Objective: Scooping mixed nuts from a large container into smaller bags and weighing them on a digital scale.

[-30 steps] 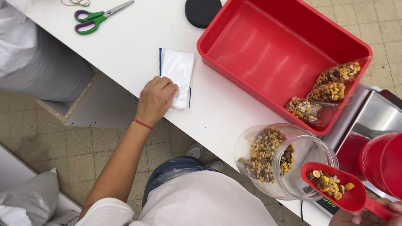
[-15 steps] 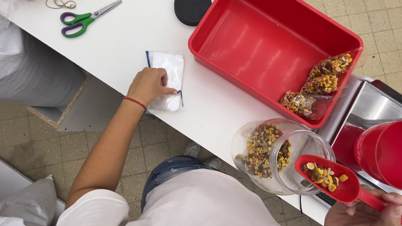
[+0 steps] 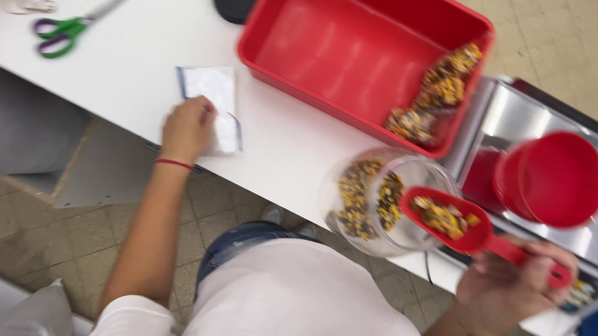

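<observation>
Holding red scoop (image 3: 449,219) of mix over clear jar (image 3: 384,199), right hand (image 3: 515,291) clamped on handle; keep level. Left hand (image 3: 186,128) flat, fingers pressing white packet (image 3: 211,99) on counter (image 3: 140,62).

Red scoop (image 3: 456,225), red tray (image 3: 342,43), green-purple scissors (image 3: 69,25), white table (image 3: 123,75).

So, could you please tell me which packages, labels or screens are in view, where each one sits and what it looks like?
Small flat packet: on the white table left of the red tray, under the left hand; rectangular, white with dark edging.
Scale panel: bottom right, beside the right hand holding the red scoop; blurred, coloured buttons.
</observation>
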